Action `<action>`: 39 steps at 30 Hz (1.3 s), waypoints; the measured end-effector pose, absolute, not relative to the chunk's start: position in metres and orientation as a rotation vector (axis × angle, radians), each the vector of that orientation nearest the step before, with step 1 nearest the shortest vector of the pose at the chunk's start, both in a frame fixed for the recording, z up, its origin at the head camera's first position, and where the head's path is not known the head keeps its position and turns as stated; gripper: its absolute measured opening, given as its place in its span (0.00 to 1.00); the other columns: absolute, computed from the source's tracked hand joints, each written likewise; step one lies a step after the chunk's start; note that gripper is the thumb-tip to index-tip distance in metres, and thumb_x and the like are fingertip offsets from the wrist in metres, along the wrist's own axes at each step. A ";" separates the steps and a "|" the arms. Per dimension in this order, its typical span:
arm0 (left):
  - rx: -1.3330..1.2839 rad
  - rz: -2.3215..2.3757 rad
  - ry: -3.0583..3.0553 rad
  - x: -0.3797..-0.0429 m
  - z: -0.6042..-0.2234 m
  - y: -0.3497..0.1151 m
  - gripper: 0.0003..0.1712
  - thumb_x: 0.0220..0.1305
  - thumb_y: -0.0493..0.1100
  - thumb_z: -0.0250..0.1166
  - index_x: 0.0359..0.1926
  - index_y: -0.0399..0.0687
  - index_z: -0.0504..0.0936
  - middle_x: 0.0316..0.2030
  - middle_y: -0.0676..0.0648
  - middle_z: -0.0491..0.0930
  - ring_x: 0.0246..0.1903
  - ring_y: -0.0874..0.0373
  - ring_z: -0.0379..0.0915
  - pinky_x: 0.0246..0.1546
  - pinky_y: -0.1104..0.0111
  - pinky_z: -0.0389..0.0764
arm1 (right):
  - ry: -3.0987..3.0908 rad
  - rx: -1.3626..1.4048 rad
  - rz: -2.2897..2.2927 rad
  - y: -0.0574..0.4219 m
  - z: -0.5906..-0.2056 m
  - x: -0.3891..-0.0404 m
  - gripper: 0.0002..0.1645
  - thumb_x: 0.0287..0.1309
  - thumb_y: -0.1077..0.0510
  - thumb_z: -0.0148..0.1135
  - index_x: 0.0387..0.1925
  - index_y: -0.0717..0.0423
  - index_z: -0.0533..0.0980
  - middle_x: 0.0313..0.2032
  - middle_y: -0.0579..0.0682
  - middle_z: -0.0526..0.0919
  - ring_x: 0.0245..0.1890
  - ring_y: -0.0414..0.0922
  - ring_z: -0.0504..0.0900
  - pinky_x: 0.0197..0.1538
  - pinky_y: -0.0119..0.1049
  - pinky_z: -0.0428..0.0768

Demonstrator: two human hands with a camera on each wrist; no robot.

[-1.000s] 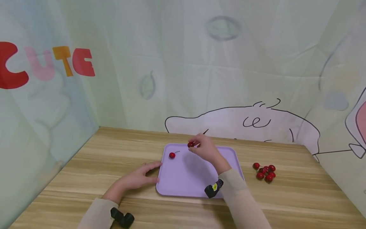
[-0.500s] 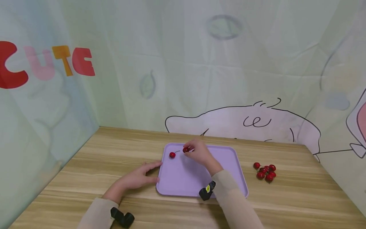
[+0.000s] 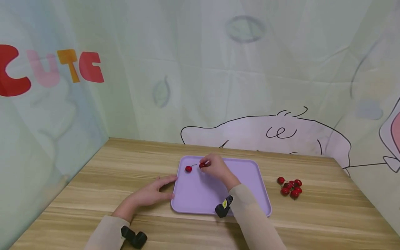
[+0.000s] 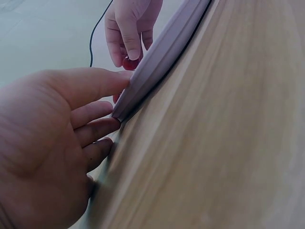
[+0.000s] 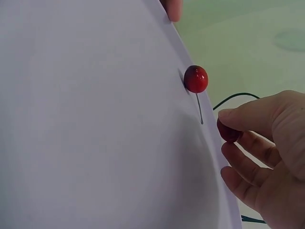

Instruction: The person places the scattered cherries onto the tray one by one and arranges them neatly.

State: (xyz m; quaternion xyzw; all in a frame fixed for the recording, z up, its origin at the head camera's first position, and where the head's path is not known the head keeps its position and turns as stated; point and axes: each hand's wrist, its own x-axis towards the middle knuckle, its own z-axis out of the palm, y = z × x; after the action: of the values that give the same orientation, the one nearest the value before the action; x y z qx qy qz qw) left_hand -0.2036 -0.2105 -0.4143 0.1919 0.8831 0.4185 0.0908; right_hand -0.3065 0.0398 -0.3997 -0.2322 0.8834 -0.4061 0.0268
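Note:
My right hand (image 3: 215, 169) pinches a dark red cherry (image 5: 229, 131) between thumb and fingers, low over the far part of the purple tray (image 3: 200, 198). Just left of it a second cherry (image 3: 188, 169) lies on the tray, its thin stem (image 5: 199, 109) pointing toward the held one. My left hand (image 3: 151, 192) rests at the tray's left edge with fingers and thumb spread, the fingertips right at the rim in the left wrist view. Part of the held cherry is hidden by my fingers.
A pile of several cherries (image 3: 290, 187) lies on the wooden table (image 3: 325, 208) right of the tray. A printed fabric backdrop (image 3: 200, 86) stands behind the table and at its sides. Each wrist wears a small black camera (image 3: 134, 238).
My right hand has moved left and down toward the tray with the cherry, stopping close to the lying cherry. My left hand has stayed at the tray's edge.

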 end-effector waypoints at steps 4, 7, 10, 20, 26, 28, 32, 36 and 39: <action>0.566 1.239 2.621 -0.204 -0.415 -0.211 0.38 0.63 0.48 0.65 0.69 0.38 0.64 0.70 0.34 0.59 0.71 0.35 0.46 0.70 0.39 0.32 | 2.709 -0.690 -1.254 0.039 -0.401 -0.307 0.13 0.47 0.69 0.69 0.39 0.64 0.83 0.37 0.55 0.79 0.39 0.48 0.82 0.38 0.32 0.82; 0.550 1.235 2.617 -0.205 -0.416 -0.211 0.38 0.63 0.49 0.65 0.69 0.38 0.64 0.70 0.35 0.59 0.72 0.36 0.45 0.70 0.40 0.31 | 2.697 -0.680 -1.249 0.038 -0.402 -0.307 0.13 0.47 0.69 0.69 0.39 0.64 0.83 0.37 0.55 0.79 0.39 0.48 0.82 0.38 0.33 0.82; 0.527 1.227 2.617 -0.205 -0.416 -0.211 0.39 0.63 0.49 0.65 0.70 0.40 0.64 0.70 0.36 0.58 0.72 0.37 0.44 0.70 0.41 0.31 | 2.691 -0.683 -1.233 0.038 -0.403 -0.307 0.13 0.47 0.69 0.69 0.38 0.63 0.83 0.38 0.54 0.80 0.39 0.47 0.82 0.38 0.32 0.82; 0.498 1.229 2.616 -0.204 -0.416 -0.210 0.38 0.62 0.51 0.65 0.70 0.43 0.64 0.71 0.38 0.58 0.72 0.37 0.43 0.70 0.41 0.32 | 2.683 -0.688 -1.188 0.037 -0.405 -0.308 0.13 0.48 0.68 0.69 0.39 0.62 0.83 0.40 0.55 0.80 0.40 0.48 0.83 0.40 0.33 0.82; 0.509 1.224 2.622 -0.203 -0.416 -0.210 0.39 0.62 0.50 0.65 0.70 0.42 0.64 0.71 0.37 0.58 0.72 0.35 0.42 0.70 0.40 0.32 | 2.685 -0.685 -1.169 0.036 -0.405 -0.308 0.13 0.48 0.68 0.69 0.39 0.62 0.83 0.40 0.54 0.81 0.40 0.47 0.82 0.41 0.34 0.82; 0.511 1.230 2.619 -0.204 -0.416 -0.210 0.39 0.62 0.50 0.65 0.70 0.42 0.64 0.71 0.37 0.58 0.72 0.35 0.42 0.70 0.40 0.32 | 2.687 -0.683 -1.163 0.036 -0.405 -0.307 0.13 0.48 0.68 0.69 0.39 0.62 0.83 0.39 0.54 0.81 0.40 0.47 0.82 0.41 0.33 0.81; 0.534 1.245 2.604 -0.204 -0.416 -0.210 0.39 0.63 0.49 0.65 0.70 0.39 0.63 0.71 0.36 0.58 0.72 0.36 0.43 0.70 0.40 0.31 | 2.676 -0.672 -1.164 0.036 -0.402 -0.306 0.13 0.48 0.67 0.69 0.40 0.62 0.82 0.38 0.54 0.84 0.39 0.46 0.82 0.38 0.32 0.81; 0.556 1.244 2.600 -0.204 -0.417 -0.210 0.39 0.63 0.49 0.65 0.70 0.38 0.62 0.71 0.35 0.58 0.72 0.37 0.44 0.70 0.40 0.31 | 2.660 -0.678 -1.157 0.036 -0.401 -0.305 0.14 0.48 0.68 0.69 0.41 0.62 0.82 0.37 0.54 0.85 0.38 0.45 0.82 0.37 0.32 0.81; 0.568 1.243 2.603 -0.203 -0.416 -0.211 0.39 0.63 0.49 0.65 0.70 0.37 0.62 0.71 0.35 0.57 0.72 0.36 0.44 0.70 0.40 0.32 | 2.660 -0.678 -1.149 0.036 -0.401 -0.305 0.15 0.48 0.67 0.69 0.41 0.63 0.82 0.36 0.54 0.85 0.37 0.45 0.82 0.37 0.31 0.81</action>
State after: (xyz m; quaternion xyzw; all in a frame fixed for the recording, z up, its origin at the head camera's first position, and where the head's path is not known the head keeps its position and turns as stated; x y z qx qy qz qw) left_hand -0.2033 -0.2107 -0.4165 0.1923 0.8809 0.4207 0.1007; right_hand -0.3048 0.0363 -0.4007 -0.2270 0.8908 -0.3848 0.0828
